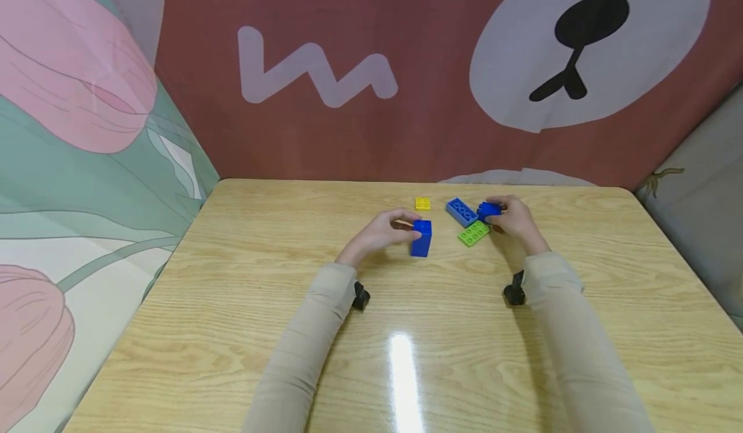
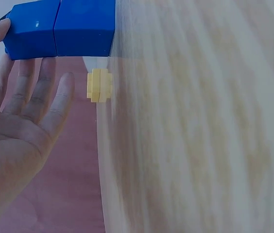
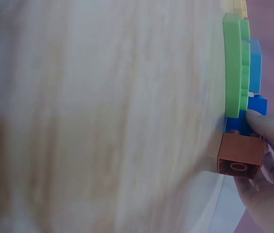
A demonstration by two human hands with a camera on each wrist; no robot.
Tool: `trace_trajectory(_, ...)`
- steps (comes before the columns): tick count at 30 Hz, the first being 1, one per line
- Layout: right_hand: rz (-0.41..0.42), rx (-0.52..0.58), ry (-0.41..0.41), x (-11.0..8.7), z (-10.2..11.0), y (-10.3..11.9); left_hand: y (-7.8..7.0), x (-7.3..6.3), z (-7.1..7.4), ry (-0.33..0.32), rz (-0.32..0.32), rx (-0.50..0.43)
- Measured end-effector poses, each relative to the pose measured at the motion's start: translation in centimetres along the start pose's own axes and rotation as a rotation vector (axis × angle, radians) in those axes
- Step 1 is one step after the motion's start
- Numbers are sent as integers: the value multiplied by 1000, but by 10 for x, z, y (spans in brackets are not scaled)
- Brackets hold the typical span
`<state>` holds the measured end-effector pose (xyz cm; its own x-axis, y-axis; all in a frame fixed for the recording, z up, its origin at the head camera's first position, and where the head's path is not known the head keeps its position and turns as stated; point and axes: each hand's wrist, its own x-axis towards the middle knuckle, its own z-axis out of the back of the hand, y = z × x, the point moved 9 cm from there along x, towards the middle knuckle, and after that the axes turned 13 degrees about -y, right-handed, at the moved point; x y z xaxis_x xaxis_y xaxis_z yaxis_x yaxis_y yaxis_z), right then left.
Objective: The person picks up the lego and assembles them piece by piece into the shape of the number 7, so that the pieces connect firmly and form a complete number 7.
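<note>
Two blue blocks (image 2: 84, 28), one stacked on the other, stand upright on the table, also seen as a blue tower (image 1: 421, 239) in the head view. My left hand (image 1: 386, 230) pinches the upper block between thumb and fingers. Farther right, my right hand (image 1: 515, 219) grips a dark blue brick (image 1: 489, 210), with the thumb on its near side. A brown brick (image 3: 241, 153), its hollow underside showing, lies against that blue brick by the fingers. Touching or just beside them are a green brick (image 1: 473, 233) and a lighter blue brick (image 1: 461, 212).
A small yellow brick (image 1: 422, 203) sits behind the blue tower, near the back of the wooden table (image 1: 429, 355). A brown printed cloth (image 1: 429, 130) hangs along the table's far edge.
</note>
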<state>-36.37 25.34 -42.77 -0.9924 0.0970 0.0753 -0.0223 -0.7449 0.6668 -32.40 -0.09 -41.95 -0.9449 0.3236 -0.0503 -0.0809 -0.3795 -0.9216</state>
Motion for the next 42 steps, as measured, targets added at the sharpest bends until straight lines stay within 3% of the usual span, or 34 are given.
trace_trajectory(6, -29, 32, -44, 1, 7, -5, 2, 1, -1, -1, 8, 2)
trace_trajectory(13, -104, 203, -95, -1, 17, -3, 3, 2, -3, -11, -1, -2)
trace_trajectory(22, -123, 349, -93, -10, 18, 22, 3, 1, -3, -1, 4, -6)
trace_trajectory(31, -49, 447, -61, -15, 10, 61, -1, -1, -1, -5, -2, -12)
trace_trajectory(42, 67, 430, 32, -38, -8, 104, -4, -2, -1, 6, -31, -14)
